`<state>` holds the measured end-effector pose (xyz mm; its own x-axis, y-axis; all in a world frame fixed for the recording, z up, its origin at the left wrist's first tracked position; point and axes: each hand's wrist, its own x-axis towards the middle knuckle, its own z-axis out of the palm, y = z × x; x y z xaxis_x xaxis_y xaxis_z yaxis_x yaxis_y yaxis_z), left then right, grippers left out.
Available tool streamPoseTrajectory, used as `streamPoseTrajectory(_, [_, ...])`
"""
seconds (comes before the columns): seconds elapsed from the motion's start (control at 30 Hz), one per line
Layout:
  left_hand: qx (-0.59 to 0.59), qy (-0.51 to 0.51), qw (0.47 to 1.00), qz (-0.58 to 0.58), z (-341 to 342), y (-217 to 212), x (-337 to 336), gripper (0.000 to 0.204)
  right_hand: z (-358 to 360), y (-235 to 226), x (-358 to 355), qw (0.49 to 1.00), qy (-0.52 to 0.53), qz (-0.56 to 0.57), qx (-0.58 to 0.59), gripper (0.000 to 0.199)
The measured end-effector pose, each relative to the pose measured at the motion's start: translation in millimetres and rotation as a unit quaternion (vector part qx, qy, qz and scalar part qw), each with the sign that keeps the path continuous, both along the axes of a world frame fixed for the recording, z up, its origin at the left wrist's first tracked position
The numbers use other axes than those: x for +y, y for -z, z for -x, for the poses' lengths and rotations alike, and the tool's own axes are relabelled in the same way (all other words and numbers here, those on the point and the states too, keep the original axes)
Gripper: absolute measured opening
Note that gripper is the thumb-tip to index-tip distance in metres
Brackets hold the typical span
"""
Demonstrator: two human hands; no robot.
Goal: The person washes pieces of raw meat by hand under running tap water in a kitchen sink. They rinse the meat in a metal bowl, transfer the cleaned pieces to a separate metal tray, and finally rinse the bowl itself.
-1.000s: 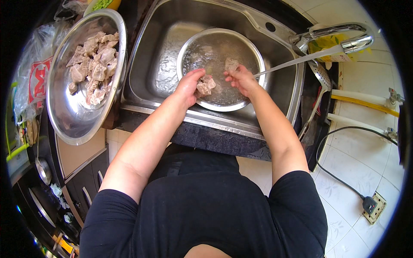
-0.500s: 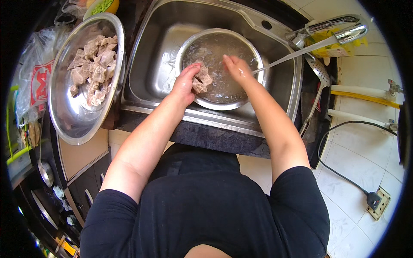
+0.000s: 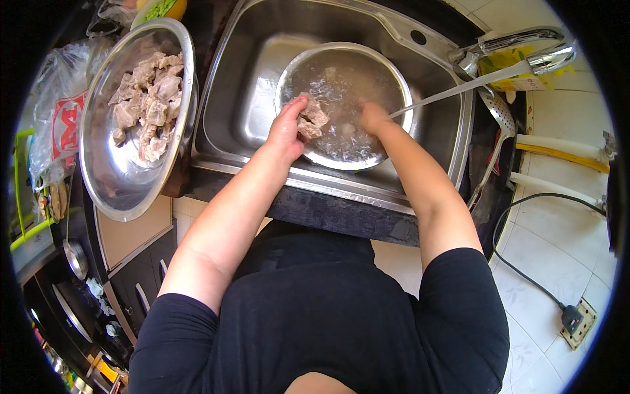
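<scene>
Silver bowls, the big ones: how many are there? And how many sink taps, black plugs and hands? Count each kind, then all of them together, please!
Big silver bowls: 2
Sink taps: 1
Black plugs: 1
Hands, the left hand and the right hand, partly under the water: 2
Total: 6

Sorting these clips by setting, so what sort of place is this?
A kitchen, probably a home one: there is a metal sink with a running faucet, a steel bowl of meat pieces beside it, and a slotted ladle.
</scene>
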<state>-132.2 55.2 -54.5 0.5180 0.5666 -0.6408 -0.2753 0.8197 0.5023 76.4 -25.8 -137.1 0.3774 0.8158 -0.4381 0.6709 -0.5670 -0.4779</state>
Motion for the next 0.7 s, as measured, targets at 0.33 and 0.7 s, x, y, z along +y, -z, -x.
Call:
streamPoseTrajectory(0.33, [-0.015, 0.025, 0.998, 0.047, -0.1, -4.1, 0.5, 0.028, 4.7, -51.5, -31.9, 0.634, 0.398, -0.143, 0.648, 0.021])
streamPoseTrajectory(0.7, [-0.065, 0.168, 0.983, -0.027, -0.5, -18.3, -9.0, 0.029, 9.8, -64.5, -43.1, 0.722, 0.458, -0.198, 0.479, 0.021])
